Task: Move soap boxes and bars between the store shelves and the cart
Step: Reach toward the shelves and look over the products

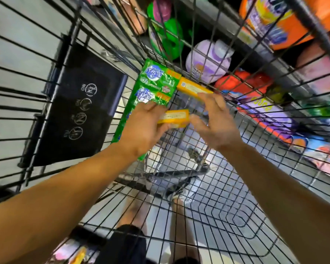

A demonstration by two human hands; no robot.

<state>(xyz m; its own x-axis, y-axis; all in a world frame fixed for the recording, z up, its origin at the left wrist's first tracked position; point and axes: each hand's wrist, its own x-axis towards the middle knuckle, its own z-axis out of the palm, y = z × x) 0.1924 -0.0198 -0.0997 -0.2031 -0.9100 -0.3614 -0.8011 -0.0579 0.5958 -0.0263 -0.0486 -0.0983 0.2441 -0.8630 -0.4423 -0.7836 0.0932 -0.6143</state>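
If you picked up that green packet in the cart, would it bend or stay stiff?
The green packet would probably bend: its shiny wrapper looks crinkled, like thin film. It seems to be several joined packs, so it may fold between them. Unlike the yellow box that the left hand holds, it has no hard edges, so it likely won't roll.

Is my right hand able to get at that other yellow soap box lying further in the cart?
Probably yes. The right hand is open, with a fingertip already at the far yellow soap box, and nothing lies between them inside the cart.
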